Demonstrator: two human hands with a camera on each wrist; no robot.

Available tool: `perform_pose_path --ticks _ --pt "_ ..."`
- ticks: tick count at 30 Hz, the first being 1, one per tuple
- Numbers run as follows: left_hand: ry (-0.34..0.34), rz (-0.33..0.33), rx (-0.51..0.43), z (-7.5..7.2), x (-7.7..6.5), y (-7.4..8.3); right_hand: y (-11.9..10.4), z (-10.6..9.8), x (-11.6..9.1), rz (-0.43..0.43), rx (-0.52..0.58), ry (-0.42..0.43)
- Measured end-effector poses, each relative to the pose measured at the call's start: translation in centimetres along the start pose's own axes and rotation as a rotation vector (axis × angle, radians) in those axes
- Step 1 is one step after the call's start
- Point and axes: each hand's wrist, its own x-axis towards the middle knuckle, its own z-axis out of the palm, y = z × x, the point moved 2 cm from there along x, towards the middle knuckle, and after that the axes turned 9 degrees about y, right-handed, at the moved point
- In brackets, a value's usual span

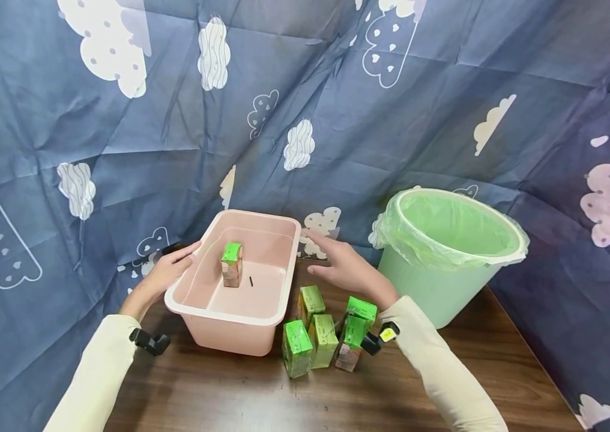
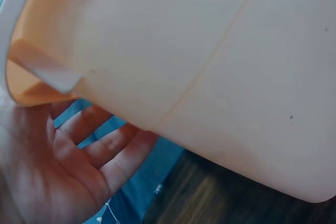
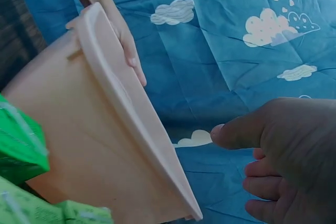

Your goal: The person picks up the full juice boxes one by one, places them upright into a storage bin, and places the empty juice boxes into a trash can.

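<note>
we rest our left hand [image 1: 167, 271], fingers loosely extended, against the left rim of the pink tub [image 1: 229, 336]; our right hand [image 1: 349, 265] hovers just beside its far right corner, thumb and fingers spread wide. one green-topped carton [image 1: 232, 265] stands inside; five more cartons [image 1: 323, 342] sit on the bench [image 1: 202, 396], between tub and pale green bin [image 1: 418, 288].

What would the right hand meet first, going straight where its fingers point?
Probably the pale pink rectangular plastic tub, at its far right corner; depth is unclear, so the right hand might pass above it.
</note>
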Motion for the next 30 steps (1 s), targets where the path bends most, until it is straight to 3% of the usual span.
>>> perform_pose_path --ticks 6,13,30 --pt "-0.011 0.008 -0.078 -0.1 0.0 -0.1 0.2 -0.1 -2.3 0.012 -0.031 0.002" --pt "-0.009 0.018 -0.066 0.0 0.1 -0.4 0.8 -0.3 -5.1 0.039 -0.036 0.018" --pt "-0.014 0.008 -0.058 0.0 -0.1 -0.3 4.1 -1.0 -12.9 0.104 0.021 0.224"
